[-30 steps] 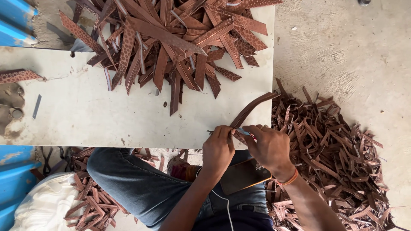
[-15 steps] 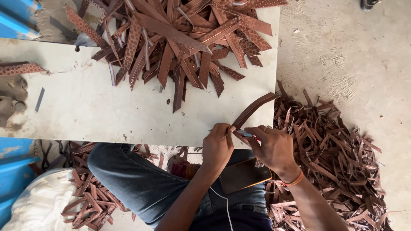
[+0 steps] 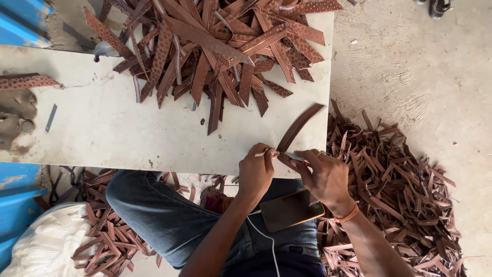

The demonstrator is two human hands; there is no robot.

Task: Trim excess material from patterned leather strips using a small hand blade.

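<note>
Both my hands pinch one brown leather strap (image 3: 300, 128) at the counter (image 3: 118, 133) edge: left hand (image 3: 256, 172), right hand (image 3: 325, 177); a strap pile (image 3: 220, 46) lies beyond.

The brown strap (image 3: 299, 128) is curving up off the near edge of the table, its lower end getting pinched between both hands, and it's looking long, narrow and dark. A thin pale tool (image 3: 262, 153) is poking out leftward beside that pinched end.

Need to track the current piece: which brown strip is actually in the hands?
The curved brown strip arching over the table's near edge, pinched between both hands; the other strips lie loose in heaps.
</note>
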